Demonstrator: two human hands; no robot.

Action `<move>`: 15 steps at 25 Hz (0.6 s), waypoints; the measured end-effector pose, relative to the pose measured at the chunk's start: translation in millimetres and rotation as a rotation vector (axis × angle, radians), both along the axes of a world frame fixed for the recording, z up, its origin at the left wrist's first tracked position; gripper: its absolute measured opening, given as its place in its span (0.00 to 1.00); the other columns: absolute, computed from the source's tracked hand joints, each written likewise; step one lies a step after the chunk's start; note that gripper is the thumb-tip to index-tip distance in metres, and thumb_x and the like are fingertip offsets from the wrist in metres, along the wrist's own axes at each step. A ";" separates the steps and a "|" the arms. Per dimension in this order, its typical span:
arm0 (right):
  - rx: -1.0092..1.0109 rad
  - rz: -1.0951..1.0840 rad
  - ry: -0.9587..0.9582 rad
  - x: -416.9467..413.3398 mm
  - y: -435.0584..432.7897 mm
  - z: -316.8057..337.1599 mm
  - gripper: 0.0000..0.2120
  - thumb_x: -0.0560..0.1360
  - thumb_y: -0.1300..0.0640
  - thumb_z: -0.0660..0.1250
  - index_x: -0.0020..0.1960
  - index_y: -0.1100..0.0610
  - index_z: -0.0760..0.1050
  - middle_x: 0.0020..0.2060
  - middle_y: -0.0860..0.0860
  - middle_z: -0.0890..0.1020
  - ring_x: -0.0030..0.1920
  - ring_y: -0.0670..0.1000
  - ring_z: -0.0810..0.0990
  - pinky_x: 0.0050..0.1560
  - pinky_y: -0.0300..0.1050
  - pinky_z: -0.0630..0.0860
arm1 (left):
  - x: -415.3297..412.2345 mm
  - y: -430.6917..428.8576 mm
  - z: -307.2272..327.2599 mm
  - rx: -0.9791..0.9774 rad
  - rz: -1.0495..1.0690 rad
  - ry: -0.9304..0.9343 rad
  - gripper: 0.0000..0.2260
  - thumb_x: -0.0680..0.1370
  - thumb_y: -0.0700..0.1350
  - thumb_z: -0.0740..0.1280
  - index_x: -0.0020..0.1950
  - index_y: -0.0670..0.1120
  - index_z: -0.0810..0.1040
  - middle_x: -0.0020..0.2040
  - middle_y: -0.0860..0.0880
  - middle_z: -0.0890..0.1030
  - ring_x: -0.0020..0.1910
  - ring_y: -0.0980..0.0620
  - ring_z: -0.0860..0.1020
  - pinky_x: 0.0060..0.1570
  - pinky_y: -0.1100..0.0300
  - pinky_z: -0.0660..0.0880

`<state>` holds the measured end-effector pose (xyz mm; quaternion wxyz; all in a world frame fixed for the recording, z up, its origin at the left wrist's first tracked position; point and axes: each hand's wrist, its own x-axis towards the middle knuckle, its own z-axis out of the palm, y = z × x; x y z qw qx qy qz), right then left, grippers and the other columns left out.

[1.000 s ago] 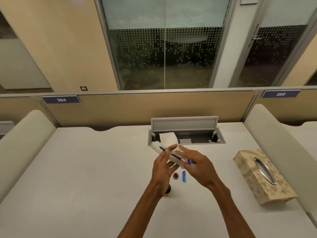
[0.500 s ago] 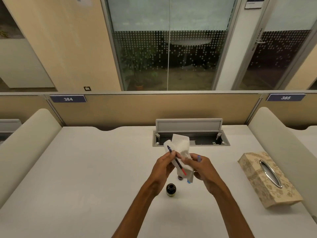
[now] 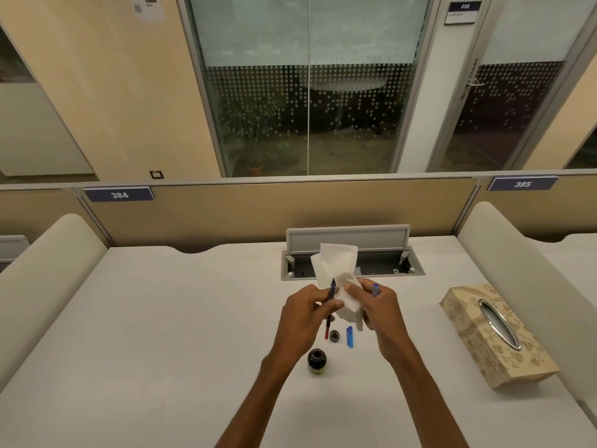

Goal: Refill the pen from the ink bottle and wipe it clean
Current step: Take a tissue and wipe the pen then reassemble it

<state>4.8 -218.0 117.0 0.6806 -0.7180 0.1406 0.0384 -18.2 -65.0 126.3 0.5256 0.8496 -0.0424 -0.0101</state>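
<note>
My left hand [image 3: 305,313] pinches a thin dark pen [image 3: 330,294] almost upright, tip up, its red lower end showing below my fingers. My right hand [image 3: 379,307] grips a white tissue [image 3: 337,265] that stands up beside the pen's upper part; a blue pen part [image 3: 375,290] sticks up from the same hand. On the desk below stand the open dark ink bottle [image 3: 317,360], its round cap [image 3: 334,335] and a blue pen cap [image 3: 350,337].
A patterned tissue box [image 3: 484,347] lies at the right on the white desk [image 3: 155,318]. An open cable hatch [image 3: 384,266] is behind my hands. Padded dividers flank the desk and a partition panel closes the back.
The pen has swung from slanting across the tissue to nearly upright. The tissue has lifted a little, and the view has tilted up, so the bottle, cap and blue cap show below my hands.
</note>
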 end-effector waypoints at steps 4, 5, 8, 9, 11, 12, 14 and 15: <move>0.102 0.049 0.025 -3.8 -1.6 4.1 0.18 0.76 0.51 0.66 0.63 0.58 0.74 0.51 0.59 0.82 0.39 0.54 0.77 0.28 0.34 0.73 | 2.0 1.3 3.6 0.043 0.051 -0.038 0.17 0.75 0.52 0.71 0.62 0.49 0.79 0.49 0.50 0.83 0.39 0.54 0.83 0.46 0.68 0.79; 0.119 0.058 0.021 -5.5 -1.3 6.1 0.18 0.77 0.51 0.66 0.63 0.58 0.74 0.49 0.59 0.82 0.38 0.56 0.76 0.28 0.35 0.72 | 1.9 1.3 6.5 0.044 0.069 -0.042 0.18 0.74 0.52 0.72 0.62 0.49 0.78 0.49 0.51 0.83 0.39 0.54 0.83 0.43 0.71 0.77; 0.168 0.095 0.006 -12.1 2.4 15.9 0.19 0.75 0.49 0.66 0.62 0.59 0.76 0.42 0.57 0.83 0.36 0.58 0.75 0.31 0.40 0.74 | 1.7 0.9 9.5 0.063 0.121 -0.088 0.16 0.72 0.53 0.73 0.56 0.48 0.76 0.49 0.51 0.83 0.41 0.51 0.83 0.43 0.69 0.79; 0.214 0.105 -0.004 -13.7 3.1 18.1 0.19 0.74 0.48 0.65 0.61 0.58 0.76 0.41 0.57 0.83 0.35 0.62 0.74 0.34 0.43 0.76 | 1.2 1.2 9.4 0.064 0.125 -0.110 0.15 0.72 0.53 0.73 0.54 0.48 0.76 0.48 0.51 0.83 0.40 0.51 0.83 0.44 0.67 0.80; 0.322 0.114 -0.017 -14.2 3.1 20.1 0.12 0.76 0.51 0.64 0.57 0.54 0.77 0.46 0.64 0.81 0.42 0.77 0.69 0.50 0.59 0.79 | -0.4 2.3 10.0 0.029 0.120 -0.130 0.13 0.73 0.52 0.73 0.52 0.47 0.78 0.46 0.51 0.83 0.39 0.53 0.84 0.43 0.69 0.80; 0.375 0.116 -0.013 -14.3 2.1 20.5 0.09 0.78 0.53 0.62 0.55 0.52 0.78 0.52 0.69 0.78 0.46 0.78 0.64 0.54 0.63 0.76 | -0.8 3.1 11.3 0.002 0.115 -0.128 0.12 0.73 0.51 0.73 0.51 0.46 0.79 0.45 0.51 0.84 0.38 0.54 0.84 0.42 0.70 0.80; 0.454 0.085 -0.009 -14.6 0.1 20.7 0.08 0.79 0.56 0.61 0.53 0.52 0.79 0.55 0.71 0.75 0.49 0.78 0.62 0.57 0.64 0.73 | -0.3 4.5 14.6 -0.042 0.099 -0.111 0.11 0.74 0.50 0.72 0.51 0.44 0.81 0.44 0.49 0.84 0.36 0.55 0.84 0.40 0.71 0.79; 0.481 0.069 -0.014 -14.8 -0.4 19.8 0.09 0.79 0.56 0.61 0.53 0.53 0.79 0.52 0.67 0.79 0.53 0.79 0.64 0.60 0.66 0.71 | 0.1 4.9 16.3 -0.059 0.089 -0.100 0.11 0.75 0.49 0.72 0.51 0.43 0.81 0.44 0.49 0.85 0.36 0.56 0.83 0.40 0.71 0.78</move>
